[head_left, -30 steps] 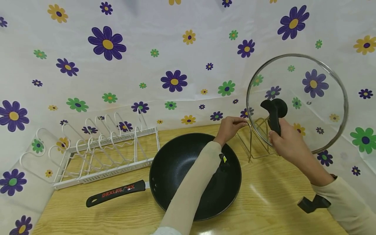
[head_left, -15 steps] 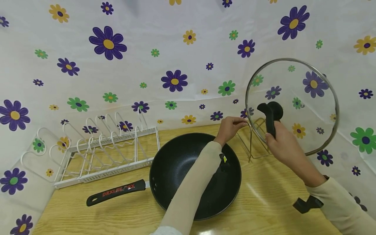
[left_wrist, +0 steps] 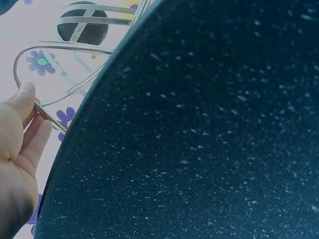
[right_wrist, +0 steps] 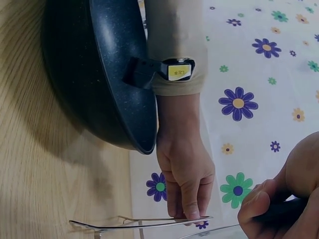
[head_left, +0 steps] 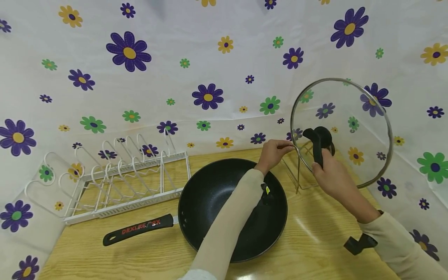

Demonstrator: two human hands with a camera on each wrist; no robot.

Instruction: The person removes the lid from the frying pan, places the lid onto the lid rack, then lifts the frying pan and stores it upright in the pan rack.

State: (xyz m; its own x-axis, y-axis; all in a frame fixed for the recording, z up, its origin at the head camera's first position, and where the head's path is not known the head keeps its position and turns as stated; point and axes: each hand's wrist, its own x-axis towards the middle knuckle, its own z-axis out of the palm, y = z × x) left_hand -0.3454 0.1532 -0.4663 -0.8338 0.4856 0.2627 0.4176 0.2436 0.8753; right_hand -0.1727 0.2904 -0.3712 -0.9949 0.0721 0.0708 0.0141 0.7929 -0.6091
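In the head view, my left hand reaches over the wok and pinches the top of a wire rack's front loop between thumb and fingers. The left wrist view shows the thumb against that wire. My right hand grips the black handle of a round glass lid with a metal rim. The lid is held upright, its lower left edge overlapping the rack in the head view. In the right wrist view, the lid's edge shows just beyond the rack's wire loop.
The black wok's long handle points left across the wooden table. A white dish rack with several wire loops stands at the back left. Flower-patterned sheeting rises behind the table and along its sides.
My right hand has moved the lid left and down, nearer the wire rack, turning it slightly more edge-on. The left hand stays at the rack, and the wok has not moved.
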